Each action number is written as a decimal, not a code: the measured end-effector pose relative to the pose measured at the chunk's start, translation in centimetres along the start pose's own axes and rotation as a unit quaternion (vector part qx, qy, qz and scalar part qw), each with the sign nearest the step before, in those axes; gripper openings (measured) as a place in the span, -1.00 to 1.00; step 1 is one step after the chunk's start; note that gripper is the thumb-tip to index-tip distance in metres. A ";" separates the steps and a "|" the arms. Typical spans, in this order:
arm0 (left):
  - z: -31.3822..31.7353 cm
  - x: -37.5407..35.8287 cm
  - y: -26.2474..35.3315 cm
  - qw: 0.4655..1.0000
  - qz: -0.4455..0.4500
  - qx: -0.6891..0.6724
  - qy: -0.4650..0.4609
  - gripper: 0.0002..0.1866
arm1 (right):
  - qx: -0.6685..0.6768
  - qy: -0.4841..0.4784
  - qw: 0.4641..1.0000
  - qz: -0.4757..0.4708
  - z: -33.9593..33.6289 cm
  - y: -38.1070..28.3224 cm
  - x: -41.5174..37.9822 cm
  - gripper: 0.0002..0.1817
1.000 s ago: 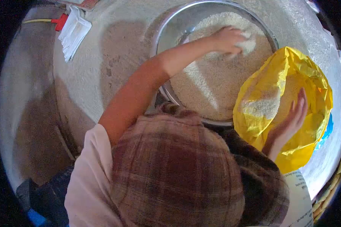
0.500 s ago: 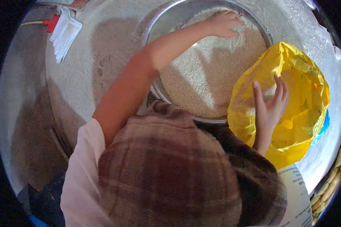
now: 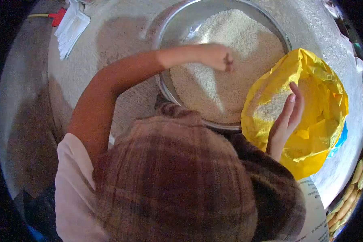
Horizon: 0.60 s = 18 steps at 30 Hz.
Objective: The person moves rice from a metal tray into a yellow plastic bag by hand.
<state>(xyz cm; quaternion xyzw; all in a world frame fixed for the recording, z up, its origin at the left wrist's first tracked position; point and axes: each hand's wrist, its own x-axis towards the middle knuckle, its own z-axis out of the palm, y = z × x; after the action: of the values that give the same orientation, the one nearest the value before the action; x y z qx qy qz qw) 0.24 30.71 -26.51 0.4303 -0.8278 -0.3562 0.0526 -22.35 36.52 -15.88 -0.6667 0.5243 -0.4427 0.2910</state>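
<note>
A wide metal basin [image 3: 163,38] holds a broad layer of pale grain [image 3: 234,30], heaped toward its far side. Over the grain is my left hand [image 3: 218,57], its fingers curled closed; whatever they hold, if anything, is hidden. My right hand [image 3: 284,121] is at the mouth of a crumpled yellow bag [image 3: 310,161], with fingers stretched out and nothing visibly held. Pale grain also shows inside the bag, beside the right hand. The bag stands against the right side of the basin.
Plaid cloth [image 3: 177,181] covers the lower middle of the view. White folded material [image 3: 73,30] and a red object [image 3: 59,17] lie at the upper left. At the lower right are a printed sack [image 3: 316,201] and several corn cobs [image 3: 347,205].
My left hand has moved from the basin's far side toward the middle and closed from a spread pose. My right hand's fingers have drawn closer together.
</note>
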 end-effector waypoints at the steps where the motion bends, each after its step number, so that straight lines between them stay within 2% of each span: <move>1: -1.2 1.2 -0.9 0.999 0.023 0.028 0.010 -0.59 | 0.001 -0.002 1.000 0.001 0.6 -0.5 0.3 -0.72; 3: -2.1 4.0 -3.3 0.957 0.087 0.118 0.249 -0.58 | 0.043 -0.064 0.997 -0.001 2.1 -2.0 1.0 -0.65; 4: -2.3 4.8 -4.4 0.957 0.086 0.120 0.249 -0.58 | 0.088 -0.053 0.995 -0.010 3.3 -2.1 1.4 -0.75; 5: -1.8 5.3 -5.4 0.934 0.065 0.182 0.301 -0.60 | 0.088 -0.053 0.995 -0.008 4.3 -2.0 1.7 -0.75; 6: -1.0 5.7 -6.2 0.902 0.045 0.244 0.352 -0.61 | 0.095 -0.097 0.991 0.005 5.2 -1.9 2.2 -0.72; 7: 0.2 5.4 -6.7 0.901 0.048 0.246 0.354 -0.61 | 0.101 -0.140 0.985 0.016 6.2 -1.5 3.0 -0.69; 9: 2.9 3.3 -6.2 0.920 0.028 0.236 0.312 -0.58 | 0.173 -0.167 0.965 0.100 8.6 0.3 4.2 -0.62; 11: 2.1 0.8 -2.1 0.971 -0.149 0.134 0.128 -0.57 | 0.078 -0.187 0.973 0.115 10.8 3.0 4.7 -0.55; 12: 2.3 -0.3 -1.7 0.970 -0.152 0.137 0.129 -0.57 | 0.082 -0.188 0.972 0.113 11.6 4.3 4.4 -0.55; 14: 2.5 -1.7 -1.6 0.985 -0.113 -0.037 0.128 -0.62 | 0.008 -0.210 0.967 0.146 12.7 6.0 4.1 -0.45; 15: 2.1 -2.0 -1.8 0.984 -0.116 -0.036 0.133 -0.62 | 0.008 -0.214 0.967 0.141 12.6 6.2 3.7 -0.45; 17: 0.0 -2.4 -1.8 0.987 -0.074 -0.131 0.051 -0.64 | -0.040 -0.205 0.967 0.145 12.3 5.8 2.8 -0.37; 18: -1.2 -1.7 -1.7 0.977 -0.184 -0.105 0.019 -0.64 | -0.039 -0.129 0.962 0.237 13.2 5.9 2.8 -0.39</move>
<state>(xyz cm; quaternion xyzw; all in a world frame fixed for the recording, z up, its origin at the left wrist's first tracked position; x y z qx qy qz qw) 2.90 30.75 -26.31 0.5745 -0.6909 -0.4363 0.0470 -12.97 31.12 -25.94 -0.5852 0.6423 -0.2506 0.4268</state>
